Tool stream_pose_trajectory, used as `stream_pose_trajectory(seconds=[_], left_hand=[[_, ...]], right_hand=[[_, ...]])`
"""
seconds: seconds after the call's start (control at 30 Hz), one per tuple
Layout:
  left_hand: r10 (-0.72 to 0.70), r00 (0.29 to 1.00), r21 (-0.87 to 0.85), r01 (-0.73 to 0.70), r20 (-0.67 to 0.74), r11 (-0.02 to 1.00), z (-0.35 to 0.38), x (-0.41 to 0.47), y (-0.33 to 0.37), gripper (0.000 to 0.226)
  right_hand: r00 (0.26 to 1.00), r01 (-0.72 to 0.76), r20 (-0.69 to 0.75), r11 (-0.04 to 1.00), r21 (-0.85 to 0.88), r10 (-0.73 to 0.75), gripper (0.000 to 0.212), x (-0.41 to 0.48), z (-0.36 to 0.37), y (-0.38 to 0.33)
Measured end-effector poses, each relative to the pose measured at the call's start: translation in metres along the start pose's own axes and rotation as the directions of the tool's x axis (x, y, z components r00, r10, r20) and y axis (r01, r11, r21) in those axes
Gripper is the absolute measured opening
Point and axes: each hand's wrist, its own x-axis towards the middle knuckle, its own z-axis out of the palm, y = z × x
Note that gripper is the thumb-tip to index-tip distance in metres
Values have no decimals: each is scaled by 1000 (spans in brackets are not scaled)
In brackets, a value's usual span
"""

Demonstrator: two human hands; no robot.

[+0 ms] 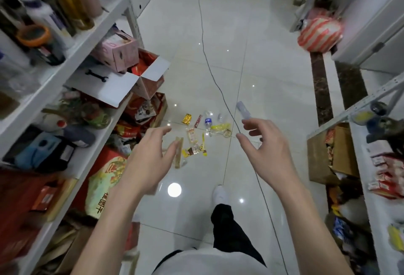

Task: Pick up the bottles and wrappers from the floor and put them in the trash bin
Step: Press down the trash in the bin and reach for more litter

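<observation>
1. Your left hand [148, 156] is held out over the floor [273, 67], fingers spread and loosely curved, with nothing in it.
2. Your right hand [269, 150] is held out the same way on the right, fingers apart and slightly bent, also holding nothing.
3. The litter lies on the glossy white tiles just beyond your hands, in a loose cluster between them.
4. At the far side of the cluster a blue-labelled bottle [208, 120] lies on its side. A gold wrapper [187, 119] and a red wrapper [198, 121] lie just to its left.
5. A yellow wrapper [220, 126] lies just to the right of that bottle.
6. A clear bottle [243, 110] lies further right. Its near end meets your right fingertips in the view, and you cannot tell from here whether they touch.
7. A tan wrapper [179, 153] lies at the near left of the cluster, next to your left fingertips in the view. More small yellow and pale wrappers lie just to its right.
8. A thin dark cable [205, 56] runs from far to near across the floor, passing between the yellow wrapper and the clear bottle.
9. Crowded shelves [98, 32] line the left side, and a red-and-white striped bag [320, 34] sits far right.
10. Your white shoe [219, 193] stands on the tiles near the cable.
</observation>
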Motion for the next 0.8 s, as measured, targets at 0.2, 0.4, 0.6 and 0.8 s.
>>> stream_pose_trajectory(seconds=[0.2,0.4,0.6,0.8], left_hand=[[-117,993,30,117,8,993,17,84,35,51],[-210,978,70,210,-8,975,39,151,30,50],[-296,954,68,293,44,954,74,204,2,50],[-335,938,48,332,90,942,124,257,-49,47]], right_hand=[[996,-9,84,997,72,3,30,115,7,35],[984,-4,180,996,91,-13,30,205,39,66],[958,9,284,998,63,-27,31,249,98,94],[930,-81,363,995,52,57,32,277,177,131]])
